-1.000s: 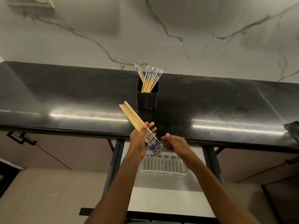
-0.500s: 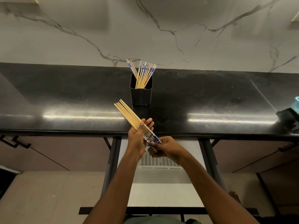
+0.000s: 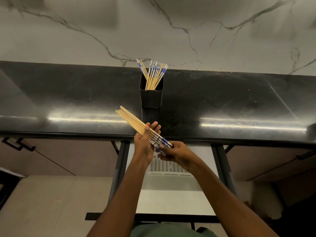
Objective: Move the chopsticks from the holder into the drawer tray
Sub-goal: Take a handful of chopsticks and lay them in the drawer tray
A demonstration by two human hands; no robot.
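Glossy black tabletop [image 3: 68, 100], marble wall [image 3: 171, 31] behind — holder [image 3: 151, 98] upright; left hand [image 3: 144, 142] and right hand [image 3: 176, 152] fingers gripping chopstick bundle [image 3: 135, 123] above white drawer tray [image 3: 169, 170]

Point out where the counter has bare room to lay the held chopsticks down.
The black counter is bare on both sides of the black holder, left toward the far end and right up to a dark object at the edge. The crowded spot is the front edge below the holder, where the left hand and right hand grip the bundle.
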